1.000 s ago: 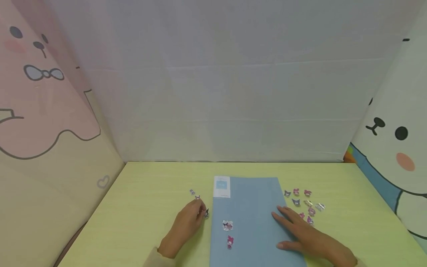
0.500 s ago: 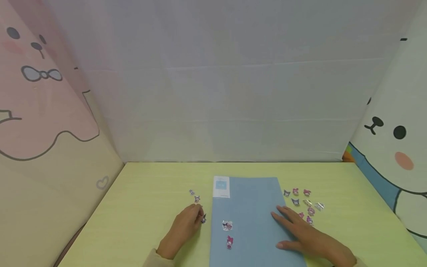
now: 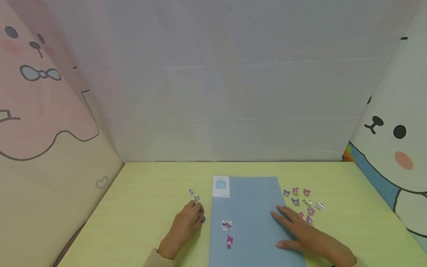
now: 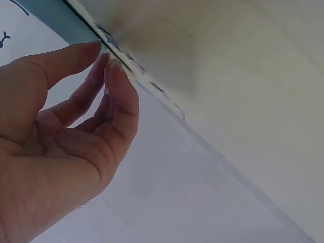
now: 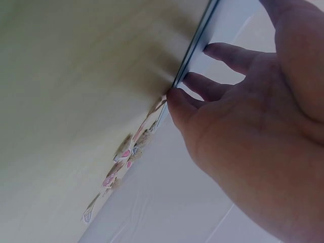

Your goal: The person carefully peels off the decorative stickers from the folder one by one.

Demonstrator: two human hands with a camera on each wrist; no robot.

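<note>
My left hand (image 3: pixel 186 219) is over the table left of the blue folder (image 3: pixel 251 207), with its fingertips down at a small dark cartoon sticker (image 3: pixel 204 218). The fingers (image 4: pixel 124 86) are bent, and a gap shows between them and the thumb (image 4: pixel 83 55); the sticker is partly hidden. Just beyond this hand lie two more stickers, a dark-and-white one (image 3: pixel 197 198) and a smaller one (image 3: pixel 191 191). My right hand (image 3: pixel 305 235) rests spread on the folder's right side, its fingers (image 5: pixel 230 55) extended and holding nothing.
On the folder are a clear-edged sticker (image 3: pixel 227 225), a pink character sticker (image 3: pixel 229 241) and a white label (image 3: pixel 221 186) at its top left. Several loose pink, dark and clear stickers (image 3: pixel 307 202) lie right of the folder on the yellow-green table (image 3: pixel 150 196). A pale curtain (image 3: pixel 233 92) stands behind.
The dark sticker by my left hand has shifted slightly toward me and left. The left fingers shifted a little at it, uncovering the dark-and-white sticker beyond. My right hand stayed put.
</note>
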